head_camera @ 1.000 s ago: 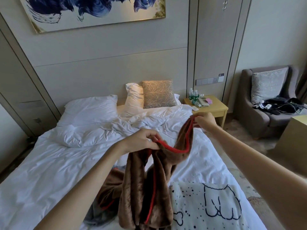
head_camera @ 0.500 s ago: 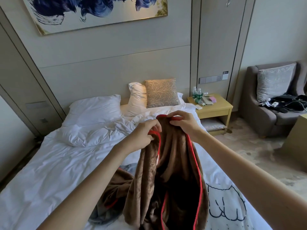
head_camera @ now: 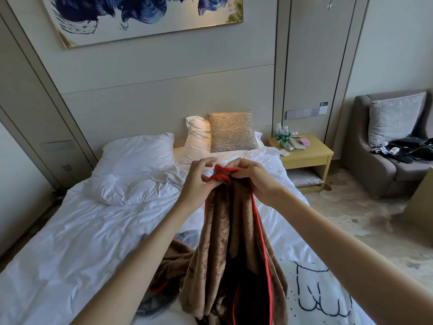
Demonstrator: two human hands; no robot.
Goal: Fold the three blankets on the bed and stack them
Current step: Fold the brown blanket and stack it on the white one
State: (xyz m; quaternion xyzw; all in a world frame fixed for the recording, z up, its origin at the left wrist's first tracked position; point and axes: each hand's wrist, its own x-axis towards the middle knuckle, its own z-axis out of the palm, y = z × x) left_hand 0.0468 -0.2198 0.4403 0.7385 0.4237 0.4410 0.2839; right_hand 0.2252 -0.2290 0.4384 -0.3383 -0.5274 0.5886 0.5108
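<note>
A brown plush blanket with red trim (head_camera: pixel 230 233) hangs above the bed, held up at its top edge. My left hand (head_camera: pixel 196 181) and my right hand (head_camera: pixel 254 178) pinch the red-trimmed corners together, almost touching each other. The blanket's lower part bunches on the white bed (head_camera: pixel 77 238). A white blanket with dark line drawings (head_camera: pixel 314 294) lies flat at the lower right. A grey blanket (head_camera: pixel 185 239) peeks out under the brown one, mostly hidden.
White pillows (head_camera: pixel 138 153) and a tan cushion (head_camera: pixel 232 131) sit at the headboard. A wooden nightstand (head_camera: pixel 309 158) with bottles stands right of the bed. A grey armchair (head_camera: pixel 384 156) with dark items stands at the far right.
My right hand has swung left, bringing its corner of the brown blanket against the corner in my left hand. The blanket now hangs doubled lengthwise.
</note>
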